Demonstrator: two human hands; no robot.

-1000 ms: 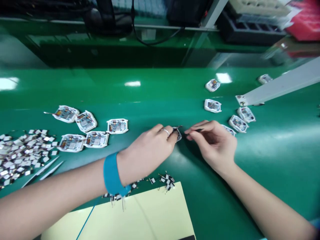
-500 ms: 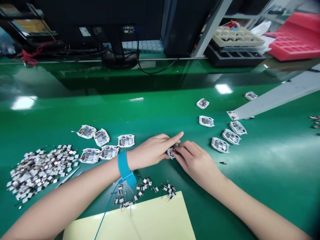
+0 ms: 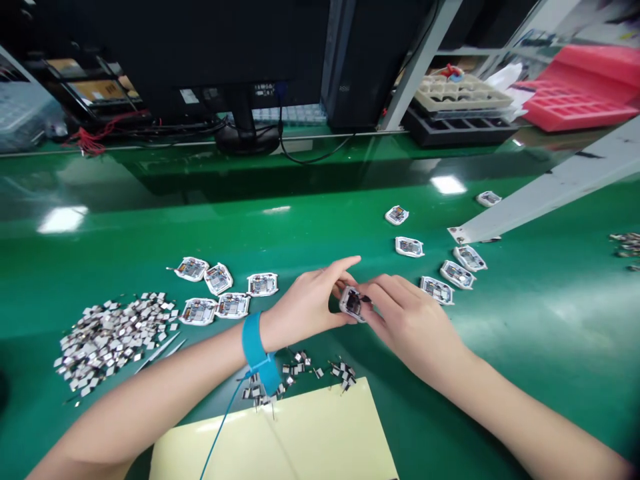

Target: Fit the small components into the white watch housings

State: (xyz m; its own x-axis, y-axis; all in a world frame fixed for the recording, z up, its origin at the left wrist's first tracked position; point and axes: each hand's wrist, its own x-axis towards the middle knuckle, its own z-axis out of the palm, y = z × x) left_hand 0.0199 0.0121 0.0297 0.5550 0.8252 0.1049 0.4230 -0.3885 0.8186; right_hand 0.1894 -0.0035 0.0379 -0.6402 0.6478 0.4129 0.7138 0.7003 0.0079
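Observation:
My left hand [image 3: 307, 305] and my right hand [image 3: 413, 321] meet over the green bench mat [image 3: 540, 347], pinching a small white-framed circuit module [image 3: 353, 304] between them. A tiny dark piece [image 3: 367, 299] shows at my right fingertips. Several similar modules [image 3: 233, 305] lie to the left of my hands, and several more [image 3: 437, 290] form an arc to the right. A blue wrist strap [image 3: 255, 343] circles my left wrist, with a blue cord [image 3: 223, 420] running down from it.
A heap of small silver-white squares [image 3: 113, 343] lies at left, with tweezers [image 3: 157, 353] beside it. Black-and-white leaded pieces [image 3: 295, 367] sit near a pale yellow sheet [image 3: 275, 433]. A white strip [image 3: 550, 193] crosses the right. Trays [image 3: 463, 100] stand behind.
The view has tilted up and shows more of the back of the bench. My hands have come closer together, and the module now sits between them with its face more visible.

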